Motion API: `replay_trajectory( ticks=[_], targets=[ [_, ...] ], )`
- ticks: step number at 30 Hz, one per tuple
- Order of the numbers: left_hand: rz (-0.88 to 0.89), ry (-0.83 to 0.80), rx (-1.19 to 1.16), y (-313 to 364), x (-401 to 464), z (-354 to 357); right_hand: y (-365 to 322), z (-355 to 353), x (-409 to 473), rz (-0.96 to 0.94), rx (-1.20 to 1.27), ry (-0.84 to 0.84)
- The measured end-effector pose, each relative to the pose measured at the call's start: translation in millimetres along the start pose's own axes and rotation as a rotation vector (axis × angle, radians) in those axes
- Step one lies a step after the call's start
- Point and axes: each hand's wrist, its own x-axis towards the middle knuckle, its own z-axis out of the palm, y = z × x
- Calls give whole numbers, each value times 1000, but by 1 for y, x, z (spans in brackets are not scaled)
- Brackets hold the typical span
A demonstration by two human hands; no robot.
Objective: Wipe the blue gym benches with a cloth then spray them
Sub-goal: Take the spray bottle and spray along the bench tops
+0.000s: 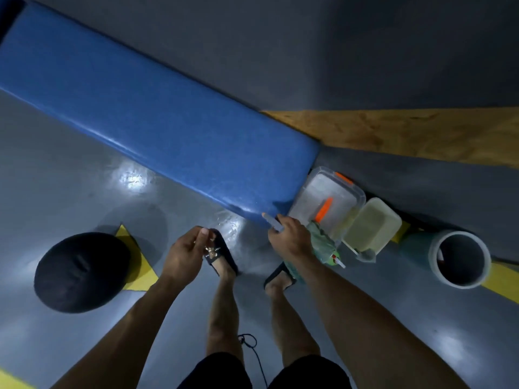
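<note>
A long blue padded bench [146, 108] runs diagonally from the top left to the centre right. My right hand [290, 237] is at the bench's near corner, shut on a spray bottle whose grey nozzle [273, 222] points at the padding. A green body with a small white and red tip [323, 244] lies under my right wrist; whether it belongs to the same bottle I cannot tell. My left hand [186, 252] hovers over the floor left of it, fingers curled to the thumb with nothing in them. No cloth shows clearly.
A clear plastic box with orange clips [328, 196] and a tub of yellowish liquid [373, 224] sit on the floor at the bench end. A grey open cylinder [460, 259] stands right of them. A black round pad [81, 272] lies left. My sandalled feet [222, 255] stand between.
</note>
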Motion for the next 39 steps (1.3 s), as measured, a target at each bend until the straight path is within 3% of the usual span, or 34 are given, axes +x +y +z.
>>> replay_trajectory(
  ticks=[7, 13, 17, 27, 33, 39],
  targets=[
    [-6, -22, -83, -6, 26, -36, -31, -40, 64, 158, 123, 124],
    [40, -70, -65, -10, 49, -78, -68, -60, 102, 238, 68, 241],
    [71, -75, -78, -13, 66, -104, -90, -39, 94, 233, -51, 171],
    [41, -64, -102, -40, 78, -158, -149, 88, 38, 58, 41, -34],
    [2, -39, -129, -55, 75, -169, -159, 107, 36, 83, 62, 20],
    [-12, -42, -107, -62, 77, -170, -150, 98, 46, 112, -88, -25]
  ],
)
